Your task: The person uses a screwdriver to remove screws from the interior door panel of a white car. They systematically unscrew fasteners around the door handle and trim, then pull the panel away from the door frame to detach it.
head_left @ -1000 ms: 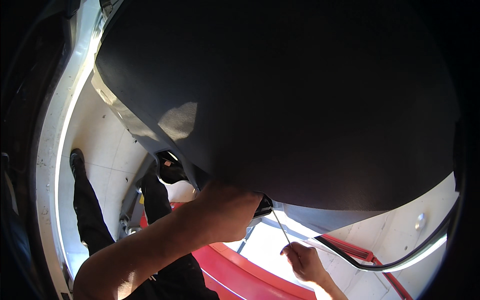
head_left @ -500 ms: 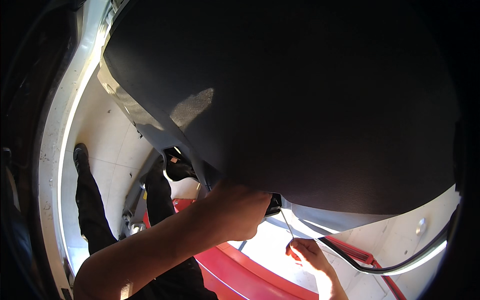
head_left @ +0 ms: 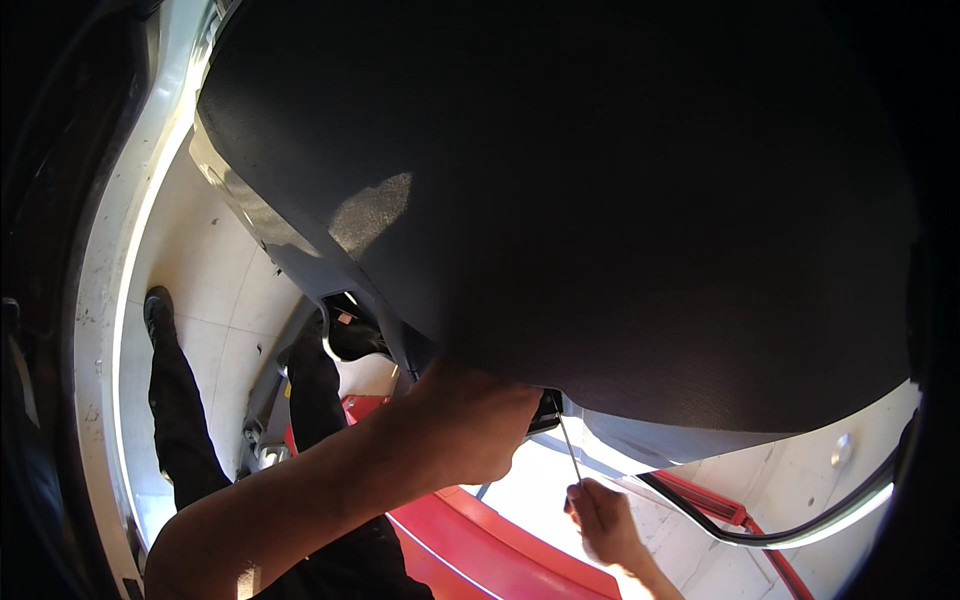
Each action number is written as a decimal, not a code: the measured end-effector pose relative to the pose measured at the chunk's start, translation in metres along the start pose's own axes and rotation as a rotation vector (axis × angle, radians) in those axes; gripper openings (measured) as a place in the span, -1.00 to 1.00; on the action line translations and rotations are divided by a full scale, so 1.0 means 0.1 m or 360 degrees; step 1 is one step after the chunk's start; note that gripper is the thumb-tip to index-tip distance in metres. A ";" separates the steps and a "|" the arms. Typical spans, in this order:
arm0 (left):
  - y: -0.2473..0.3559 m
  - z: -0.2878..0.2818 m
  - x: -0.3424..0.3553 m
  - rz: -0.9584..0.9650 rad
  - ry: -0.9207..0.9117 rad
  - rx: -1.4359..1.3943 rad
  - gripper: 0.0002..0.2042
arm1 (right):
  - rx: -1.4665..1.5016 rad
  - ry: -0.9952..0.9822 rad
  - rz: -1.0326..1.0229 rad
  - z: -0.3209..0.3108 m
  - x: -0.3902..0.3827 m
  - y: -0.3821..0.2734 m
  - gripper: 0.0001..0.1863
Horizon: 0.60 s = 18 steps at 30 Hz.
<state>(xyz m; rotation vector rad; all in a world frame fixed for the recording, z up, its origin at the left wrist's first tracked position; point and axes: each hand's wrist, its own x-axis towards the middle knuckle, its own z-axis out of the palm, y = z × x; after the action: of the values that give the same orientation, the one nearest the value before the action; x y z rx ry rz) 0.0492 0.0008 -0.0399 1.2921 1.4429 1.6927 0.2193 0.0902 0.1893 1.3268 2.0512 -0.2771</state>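
A large dark textured panel (head_left: 600, 230) with a pale grey underside fills the upper view. Under its lower edge my left hand (head_left: 480, 425) is closed, knuckles outward; what its fingers grip is hidden. Beside that hand a small black plastic part (head_left: 547, 410) juts from below the panel. My right hand (head_left: 603, 522) is closed around a thin metal rod (head_left: 569, 443), whose upper end meets the panel edge by the black part. Any handle is covered by the fist.
A black-lined opening (head_left: 355, 330) lies in the panel's left edge. Red bodywork (head_left: 480, 540) curves below my hands. A curved black-edged frame (head_left: 800, 535) stands at right, and a pale door-sill-like strip (head_left: 105, 330) runs along the left. My dark-clad leg (head_left: 180, 400) stands on light tiles.
My right hand has turned and shifted slightly left, and the rod now stands a little steeper. The left hand stays in place; the view has shifted slightly.
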 end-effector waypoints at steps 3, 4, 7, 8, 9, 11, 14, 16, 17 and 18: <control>-0.02 0.06 0.00 -0.0062 -0.0011 -0.0051 -0.76 | -0.0228 -0.0225 0.0034 -0.30 0.07 -0.26 -0.64; -0.02 0.07 0.00 -0.0033 0.0038 -0.0045 -0.76 | -0.0336 -0.0288 0.0121 -0.36 0.10 -0.26 -0.64; 0.00 0.05 -0.01 0.0008 0.0112 -0.0045 -0.76 | -0.0486 -0.0366 0.0122 -0.52 0.12 -0.41 -0.62; 0.02 0.01 -0.01 -0.0006 0.0082 -0.0061 -0.76 | -0.0501 -0.0419 0.0119 -0.57 0.14 -0.40 -0.63; 0.03 -0.02 -0.02 -0.0022 0.0055 -0.0076 -0.75 | -0.0554 -0.0429 -0.0069 -0.60 0.16 -0.36 -0.62; 0.00 0.01 0.01 -0.0037 0.0006 -0.0126 -0.76 | -0.0755 -0.0434 -0.0262 -0.62 0.21 -0.26 -0.65; -0.02 0.04 0.02 -0.0062 0.0054 -0.0174 -0.76 | -0.1154 -0.0383 -0.0324 -0.62 0.22 -0.23 -0.71; 0.00 0.05 0.01 -0.0056 0.0132 -0.0179 -0.76 | -0.1270 -0.0318 -0.0358 -0.62 0.20 -0.24 -0.71; 0.02 0.03 0.00 -0.0037 0.0173 -0.0176 -0.77 | -0.1270 -0.0280 -0.0431 -0.62 0.21 -0.16 -0.72; 0.02 0.02 0.00 -0.0017 0.0210 -0.0173 -0.77 | -0.1316 -0.0277 -0.0431 -0.64 0.21 -0.20 -0.72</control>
<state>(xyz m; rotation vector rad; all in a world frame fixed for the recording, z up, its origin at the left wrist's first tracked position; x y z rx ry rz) 0.0515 0.0015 -0.0378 1.1310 1.4073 1.8524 0.1701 0.1289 0.2206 0.5033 1.8656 0.3113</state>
